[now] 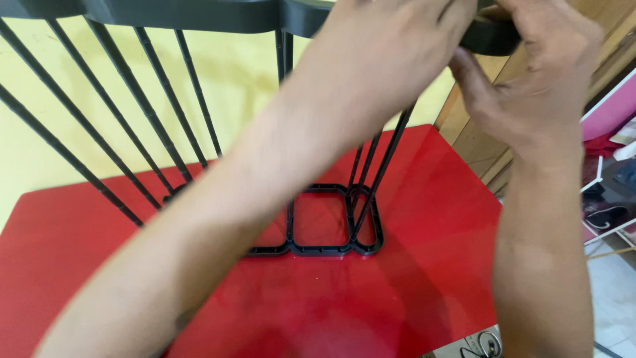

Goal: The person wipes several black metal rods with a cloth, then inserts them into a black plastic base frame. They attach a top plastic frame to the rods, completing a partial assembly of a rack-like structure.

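A black plastic rack stands on the red table [424, 219]. Its base frame [331, 250] lies flat on the table, thin black rods [142, 113] rise from it, and a dark top rail [199, 14] runs along the upper edge of the view. My left hand [384, 46] reaches across from the lower left and rests on the right end of the top rail. My right hand [530, 86] comes up from the lower right and pinches the black end piece [493, 36] of the rail between thumb and fingers. My left forearm hides part of the base.
A yellow wall [238, 73] stands behind the table. Wooden panels [477, 142] are at the right. A white shelf [606, 199] with shoes and a pink panel [613, 109] sit at the far right, beyond the table's edge. Pale floor tiles show below them.
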